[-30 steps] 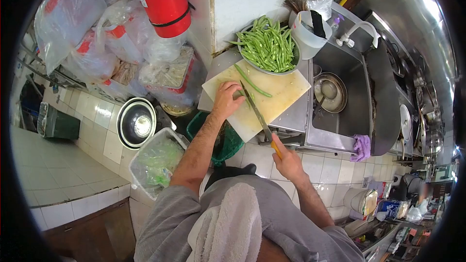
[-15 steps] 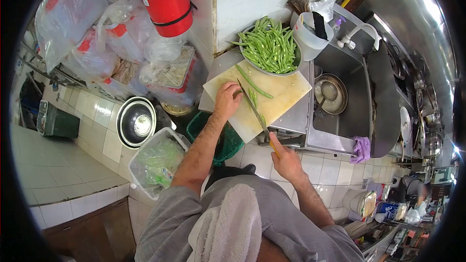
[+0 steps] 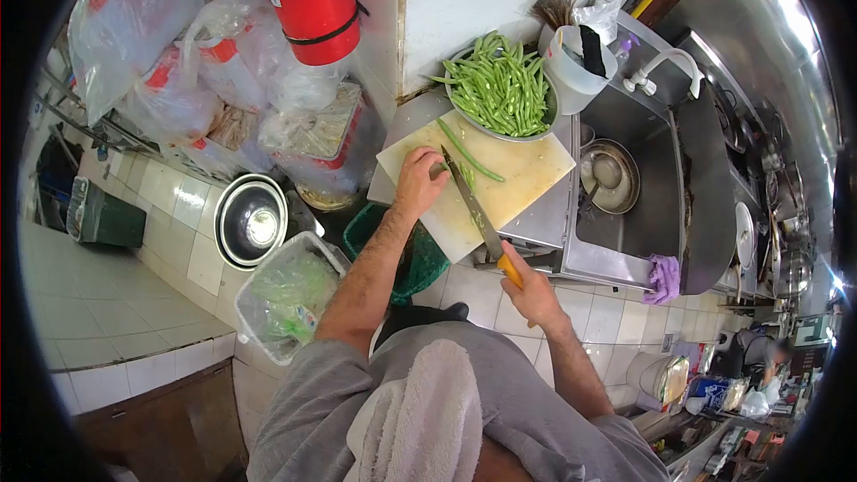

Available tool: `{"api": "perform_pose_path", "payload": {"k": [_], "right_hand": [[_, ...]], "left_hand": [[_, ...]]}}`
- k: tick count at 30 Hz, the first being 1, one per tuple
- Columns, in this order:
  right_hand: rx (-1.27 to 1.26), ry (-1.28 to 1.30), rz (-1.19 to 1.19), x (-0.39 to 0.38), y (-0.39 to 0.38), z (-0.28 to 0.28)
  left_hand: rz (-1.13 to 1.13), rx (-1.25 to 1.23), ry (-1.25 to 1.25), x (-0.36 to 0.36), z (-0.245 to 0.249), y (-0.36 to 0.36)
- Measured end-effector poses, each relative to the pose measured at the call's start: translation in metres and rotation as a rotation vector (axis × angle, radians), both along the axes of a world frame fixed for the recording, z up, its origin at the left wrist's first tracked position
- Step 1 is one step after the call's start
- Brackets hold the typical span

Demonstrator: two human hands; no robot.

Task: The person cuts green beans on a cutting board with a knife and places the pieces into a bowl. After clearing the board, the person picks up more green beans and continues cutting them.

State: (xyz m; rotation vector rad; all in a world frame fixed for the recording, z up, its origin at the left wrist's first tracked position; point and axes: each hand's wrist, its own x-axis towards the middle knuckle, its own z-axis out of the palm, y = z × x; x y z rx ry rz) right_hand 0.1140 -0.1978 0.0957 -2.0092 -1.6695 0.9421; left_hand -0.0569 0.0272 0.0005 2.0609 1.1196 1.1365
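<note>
My right hand [image 3: 533, 293] is wrapped round the orange handle of a kitchen knife [image 3: 479, 216]. The blade lies over the pale cutting board [image 3: 528, 177], its tip close to my left fingers. At the board's left side, my left hand [image 3: 418, 186] is closed with curled fingers; a bit of green bean [image 3: 436, 169] shows between them, mostly hidden. One long green bean [image 3: 473, 155] rests on the board beyond the blade, and cut bean pieces [image 3: 466, 175] lie beside the blade. A metal bowl [image 3: 505, 137] heaped with green beans [image 3: 500, 85] stands at the board's far edge.
To the right is a metal sink [image 3: 636, 245] with a pan [image 3: 616, 174] inside and a faucet [image 3: 665, 70]. A green bin [image 3: 428, 272] and a lined tub [image 3: 290, 290] stand below the board on the left. A fire extinguisher [image 3: 317, 13] hangs at the upper left.
My right hand has shifted slightly down and tilted, showing more of the knife's orange handle, and the blade has turned a little. My left hand stays nearly in place.
</note>
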Motion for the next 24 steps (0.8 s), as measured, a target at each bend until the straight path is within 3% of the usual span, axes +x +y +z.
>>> {"api": "perform_pose_path", "payload": {"k": [1,4,19,24], "right_hand": [[-0.149,0.005,-0.037,0.0,0.001,0.008],[-0.088,-0.14,0.004,-0.007,0.02,0.003],[-0.004,-0.249,0.122,-0.004,0.022,0.004],[-0.076,-0.112,0.044,-0.015,0.061,-0.006]], "left_hand": [[-0.006,-0.001,0.0,0.0,0.0,-0.001],[-0.036,0.047,-0.007,0.0,0.003,-0.003],[-0.019,0.009,-0.029,0.002,-0.004,0.001],[0.0,0.021,-0.017,0.003,-0.001,0.0]]}}
